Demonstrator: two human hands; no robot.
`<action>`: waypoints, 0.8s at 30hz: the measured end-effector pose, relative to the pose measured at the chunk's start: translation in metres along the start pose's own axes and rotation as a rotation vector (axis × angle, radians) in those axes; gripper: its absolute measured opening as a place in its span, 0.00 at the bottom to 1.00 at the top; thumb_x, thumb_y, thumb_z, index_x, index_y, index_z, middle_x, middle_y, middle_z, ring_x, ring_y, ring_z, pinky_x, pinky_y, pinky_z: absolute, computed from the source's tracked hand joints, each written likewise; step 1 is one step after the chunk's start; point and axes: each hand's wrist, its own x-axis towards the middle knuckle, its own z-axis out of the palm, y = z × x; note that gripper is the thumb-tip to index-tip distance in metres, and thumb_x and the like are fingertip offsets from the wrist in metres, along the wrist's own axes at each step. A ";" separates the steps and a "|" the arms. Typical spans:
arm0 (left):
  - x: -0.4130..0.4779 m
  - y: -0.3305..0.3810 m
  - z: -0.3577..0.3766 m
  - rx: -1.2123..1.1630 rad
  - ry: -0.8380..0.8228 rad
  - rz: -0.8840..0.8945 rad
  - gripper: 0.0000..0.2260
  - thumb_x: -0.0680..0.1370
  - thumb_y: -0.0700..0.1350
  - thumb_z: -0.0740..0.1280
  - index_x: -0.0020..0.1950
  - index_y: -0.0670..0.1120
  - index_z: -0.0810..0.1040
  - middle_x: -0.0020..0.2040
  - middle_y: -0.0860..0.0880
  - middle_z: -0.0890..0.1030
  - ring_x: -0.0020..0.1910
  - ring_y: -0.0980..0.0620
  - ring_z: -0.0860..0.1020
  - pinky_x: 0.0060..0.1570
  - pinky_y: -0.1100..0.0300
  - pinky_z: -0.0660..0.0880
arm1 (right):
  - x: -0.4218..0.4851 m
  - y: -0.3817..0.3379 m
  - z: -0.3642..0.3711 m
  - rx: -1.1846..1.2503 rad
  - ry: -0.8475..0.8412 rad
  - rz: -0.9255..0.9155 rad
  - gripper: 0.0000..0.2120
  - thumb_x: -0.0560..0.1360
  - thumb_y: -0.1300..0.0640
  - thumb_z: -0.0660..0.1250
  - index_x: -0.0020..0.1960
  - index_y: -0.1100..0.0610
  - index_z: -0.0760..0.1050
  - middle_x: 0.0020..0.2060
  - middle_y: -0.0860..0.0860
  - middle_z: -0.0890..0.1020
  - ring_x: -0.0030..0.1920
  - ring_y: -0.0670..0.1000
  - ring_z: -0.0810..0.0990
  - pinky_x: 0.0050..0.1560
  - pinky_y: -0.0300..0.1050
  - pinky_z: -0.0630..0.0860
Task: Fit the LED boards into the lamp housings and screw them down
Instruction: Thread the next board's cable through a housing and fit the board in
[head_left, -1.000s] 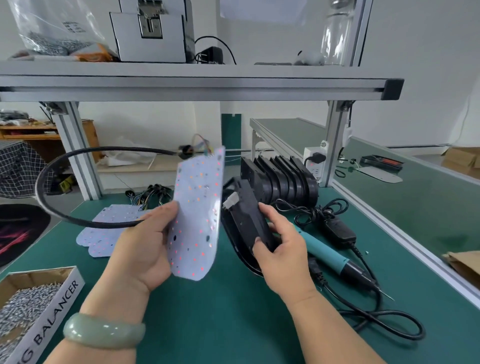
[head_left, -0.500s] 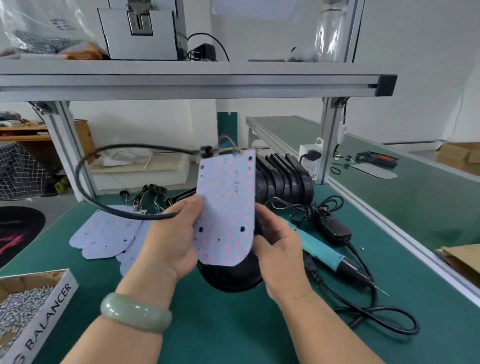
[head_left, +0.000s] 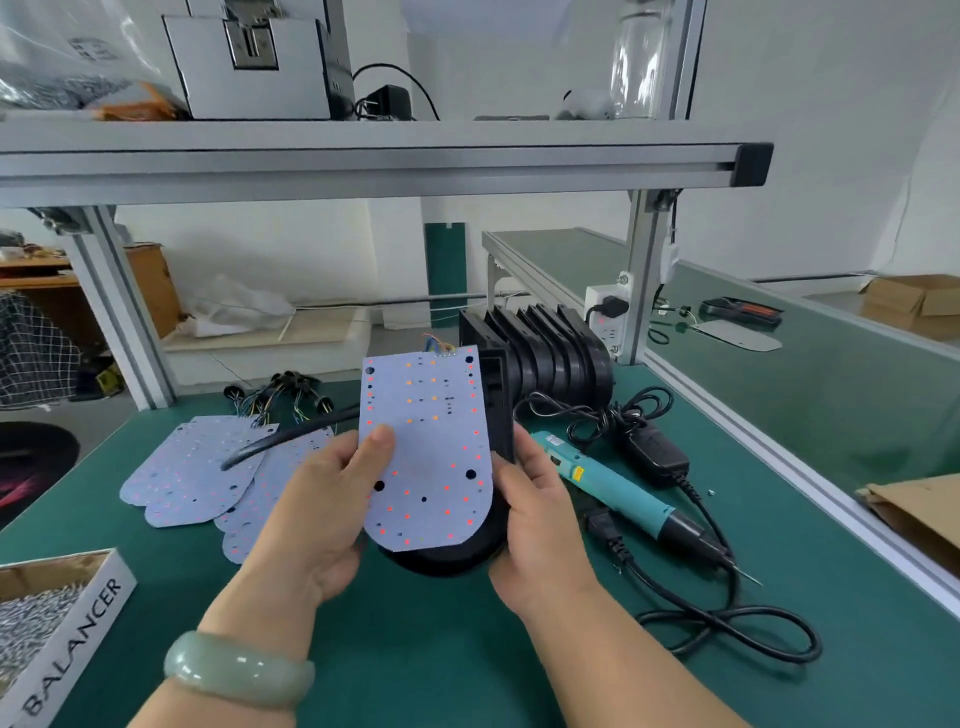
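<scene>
Now | left hand (head_left: 322, 514) fingers pinch LED board (head_left: 431, 452) | right hand (head_left: 540, 519) fingers grip lamp housing (head_left: 447, 558) behind it

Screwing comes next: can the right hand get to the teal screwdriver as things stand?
Probably yes. The teal screwdriver lies on the mat right beside the right hand with nothing between them, but that hand grips the lamp housing and would have to let go first.

Both hands (head_left: 311, 512) (head_left: 540, 525) hold LED board (head_left: 431, 457) against black housing (head_left: 457, 558).
</scene>
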 end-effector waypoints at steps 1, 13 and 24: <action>-0.001 -0.001 0.000 -0.023 -0.029 -0.010 0.10 0.80 0.48 0.62 0.47 0.45 0.81 0.43 0.47 0.86 0.39 0.49 0.83 0.37 0.58 0.78 | 0.001 -0.002 -0.002 -0.011 -0.033 0.037 0.17 0.77 0.55 0.64 0.64 0.59 0.74 0.55 0.56 0.83 0.52 0.56 0.83 0.56 0.53 0.78; -0.001 -0.006 -0.014 -0.114 -0.070 0.039 0.11 0.75 0.51 0.65 0.43 0.49 0.85 0.44 0.49 0.86 0.40 0.52 0.84 0.37 0.59 0.79 | 0.022 -0.006 -0.032 -1.130 0.006 -0.252 0.13 0.74 0.56 0.70 0.32 0.52 0.72 0.26 0.41 0.72 0.29 0.45 0.66 0.29 0.41 0.67; 0.010 -0.014 -0.050 -0.351 0.024 -0.169 0.16 0.80 0.51 0.60 0.56 0.40 0.80 0.42 0.42 0.84 0.31 0.49 0.82 0.27 0.64 0.77 | 0.008 -0.101 -0.057 0.759 0.637 -0.468 0.03 0.76 0.69 0.64 0.45 0.66 0.74 0.37 0.55 0.81 0.30 0.48 0.83 0.39 0.37 0.80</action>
